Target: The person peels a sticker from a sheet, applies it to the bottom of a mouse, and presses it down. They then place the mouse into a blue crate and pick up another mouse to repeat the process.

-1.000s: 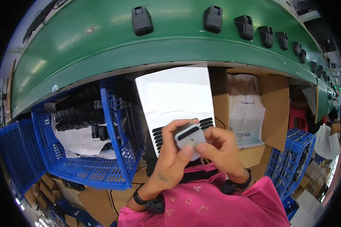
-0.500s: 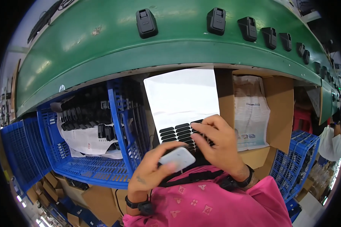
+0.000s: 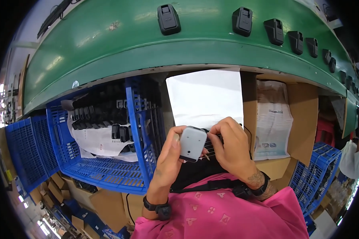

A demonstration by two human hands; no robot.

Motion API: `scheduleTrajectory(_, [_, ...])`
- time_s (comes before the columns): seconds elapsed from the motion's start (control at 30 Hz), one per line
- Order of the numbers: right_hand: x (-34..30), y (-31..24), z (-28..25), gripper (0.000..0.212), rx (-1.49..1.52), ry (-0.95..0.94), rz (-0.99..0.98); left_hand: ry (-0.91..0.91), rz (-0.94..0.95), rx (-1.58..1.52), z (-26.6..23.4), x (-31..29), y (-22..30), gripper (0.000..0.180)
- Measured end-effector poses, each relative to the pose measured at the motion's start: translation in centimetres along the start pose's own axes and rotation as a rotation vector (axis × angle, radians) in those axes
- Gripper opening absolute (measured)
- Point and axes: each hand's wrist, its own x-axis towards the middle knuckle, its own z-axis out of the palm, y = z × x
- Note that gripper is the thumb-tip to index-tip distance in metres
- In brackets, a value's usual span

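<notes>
My left hand [image 3: 168, 159] is closed around a small black device with a flat grey face [image 3: 193, 142], which has rounded corners and small dark dots. The grey face is turned up. Close beside its right edge is my right hand [image 3: 232, 146], with thumb and forefinger pinched together. A dark sliver shows near those fingertips, too small to make out. Under both hands lies a sheet of black oval stickers [image 3: 212, 150], mostly covered by the hands now. Its blank white part [image 3: 205, 97] reaches up to the bench edge.
Black docks [image 3: 169, 20] stand in a row along the green bench [image 3: 119, 44]. At the left, a blue crate [image 3: 103, 180] holds paper and several black parts [image 3: 83, 112]. An open cardboard box [image 3: 303, 115] lined with printed paper [image 3: 272, 119] sits at the right, near another blue crate [image 3: 317, 167].
My left hand has lifted the device and turned its grey face upward. My right hand has left the stickers' upper rows and come close to the device. The whole view has shifted slightly.
</notes>
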Motion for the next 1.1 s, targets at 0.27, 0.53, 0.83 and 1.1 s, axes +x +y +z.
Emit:
scheduleTrajectory(0.27, [0.1,0.1,-0.1,0.015,0.019,0.032,0.014,0.066,-0.017,-0.074,0.0,0.2,-0.2,0.048])
scheduleTrajectory(0.53, [0.1,0.2,0.2,0.014,-0.021,0.084,0.0,0.025,-0.082,-0.05,0.1,0.5,0.5,0.053])
scheduleTrajectory(0.83, [0.7,0.8,-2.5,0.009,0.107,0.062,0.21,0.054,-0.076,-0.031,0.4,0.5,0.5,0.05])
scheduleTrajectory(1.1, [1.2,1.7,-2.1,0.014,-0.041,0.208,0.256,0.039,-0.086,0.019,0.5,0.6,0.6,0.046])
